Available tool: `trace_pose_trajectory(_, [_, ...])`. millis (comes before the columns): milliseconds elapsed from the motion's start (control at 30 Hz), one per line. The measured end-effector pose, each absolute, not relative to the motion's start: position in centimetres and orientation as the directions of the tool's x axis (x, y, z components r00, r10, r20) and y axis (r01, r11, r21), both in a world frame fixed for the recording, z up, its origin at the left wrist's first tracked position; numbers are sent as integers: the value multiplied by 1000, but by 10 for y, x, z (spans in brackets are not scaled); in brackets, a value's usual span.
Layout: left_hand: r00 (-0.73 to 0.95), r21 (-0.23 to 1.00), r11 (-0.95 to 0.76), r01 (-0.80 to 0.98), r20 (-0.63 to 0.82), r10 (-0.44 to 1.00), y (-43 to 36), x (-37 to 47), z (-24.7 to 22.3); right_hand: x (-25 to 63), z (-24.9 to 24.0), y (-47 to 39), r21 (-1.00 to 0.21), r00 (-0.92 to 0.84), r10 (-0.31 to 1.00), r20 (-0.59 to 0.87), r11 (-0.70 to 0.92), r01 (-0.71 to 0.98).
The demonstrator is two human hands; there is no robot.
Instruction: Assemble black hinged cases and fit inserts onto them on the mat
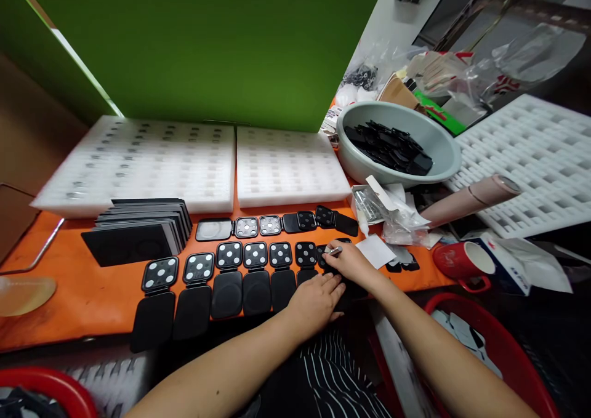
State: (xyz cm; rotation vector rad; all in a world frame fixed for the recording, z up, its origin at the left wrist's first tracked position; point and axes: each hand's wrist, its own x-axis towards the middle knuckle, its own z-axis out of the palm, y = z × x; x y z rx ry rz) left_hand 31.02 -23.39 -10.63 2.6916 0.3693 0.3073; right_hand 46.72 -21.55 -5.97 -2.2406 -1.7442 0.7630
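Observation:
Along the near edge of the orange surface lies a row of opened black folding cases; one black case [229, 255] shows white round dots on its upper half, with a plain black flap [226, 295] below. My left hand [316, 301] rests with fingers stretched over the flaps at the row's right end. Pinched in my right hand [348, 261] is a slim silvery pen-like tool [334, 251], its tip over a case partly hidden by my fingers. A white paper slip [375, 251] lies beside my right wrist.
Behind are white foam trays [194, 184], a stack of dark cards [138, 239], and a second row of cases [270, 225]. To the right stand a grey basin [450, 159] of black parts, a red mug [455, 259] and a pink cylinder [471, 201]. A red tub [517, 350] sits below.

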Motion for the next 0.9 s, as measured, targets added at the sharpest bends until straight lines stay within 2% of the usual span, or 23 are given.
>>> trace_pose_trajectory(100, [945,410,-891,197,162,284,-233,311,-106,468,-56,-209,-443,186,920,-345,-334,832])
trace_pose_trajectory(167, [947,405,-894,193,161,277,-232,311,-105,471,-54,-207,-456,163,869,-467,-395,797])
trace_pose_trajectory(267, [944,410,-891,194,167,283,-232,310,-104,476,-56,-207,-572,88,795,-601,-504,647])
trace_pose_trajectory(333, [942,415,-888,196,171,288,-232,309,-104,475,-61,-208,-670,123,836,-534,-507,542])
trace_pose_trajectory(400, [941,422,-885,195,173,290,-232,309,-105,471,-67,-209,-686,213,903,-374,-423,591])
trace_pose_trajectory(467, [941,432,-883,186,180,287,-232,309,-106,464,-72,-210,-593,234,950,-206,-312,743])
trace_pose_trajectory(533, [939,441,-880,178,191,286,-232,309,-106,458,-74,-212,-483,185,976,-114,-218,848])
trace_pose_trajectory(633, [935,447,-877,180,198,293,-231,310,-107,457,-74,-213,-457,116,983,-142,-169,874])
trace_pose_trajectory(733, [937,439,-879,188,190,295,-232,310,-108,463,-73,-212,-509,91,980,-178,-171,843])
trace_pose_trajectory(900, [940,427,-887,179,193,283,-232,309,-109,470,-77,-208,-579,48,987,-153,-129,805])
